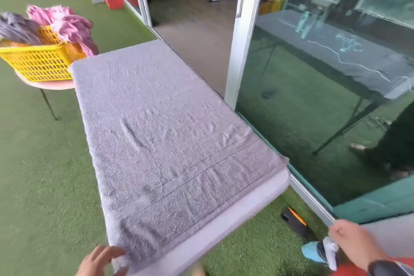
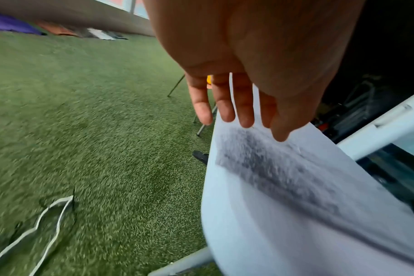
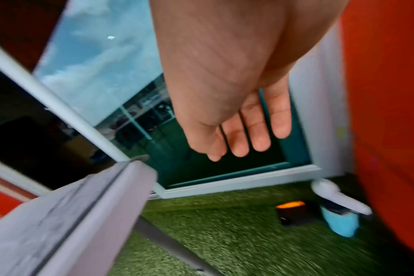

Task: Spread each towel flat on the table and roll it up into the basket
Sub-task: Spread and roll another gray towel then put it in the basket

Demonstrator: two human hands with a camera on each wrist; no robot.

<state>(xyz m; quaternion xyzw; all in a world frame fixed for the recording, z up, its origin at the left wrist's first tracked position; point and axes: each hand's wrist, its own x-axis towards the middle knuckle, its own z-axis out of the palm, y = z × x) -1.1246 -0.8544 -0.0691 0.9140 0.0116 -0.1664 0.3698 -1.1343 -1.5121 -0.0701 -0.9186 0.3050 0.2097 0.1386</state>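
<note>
Blur smears both wrist views. Grey towel (image 1: 165,132) lies flat over the table (image 1: 224,228); left hand (image 1: 100,260), fingers spread, reaches its near corner, right hand (image 1: 356,246) hangs relaxed and empty, partly cropped.

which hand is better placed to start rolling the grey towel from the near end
Left. The left hand is open at the grey towel's near corner on the table, fingers at its edge. The right hand hangs open off to the side, clear of the towel.

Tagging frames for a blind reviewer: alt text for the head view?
A grey towel lies spread flat over a table, the left hand at its near corner. Right hand hangs free; yellow basket of towels beyond.
</note>
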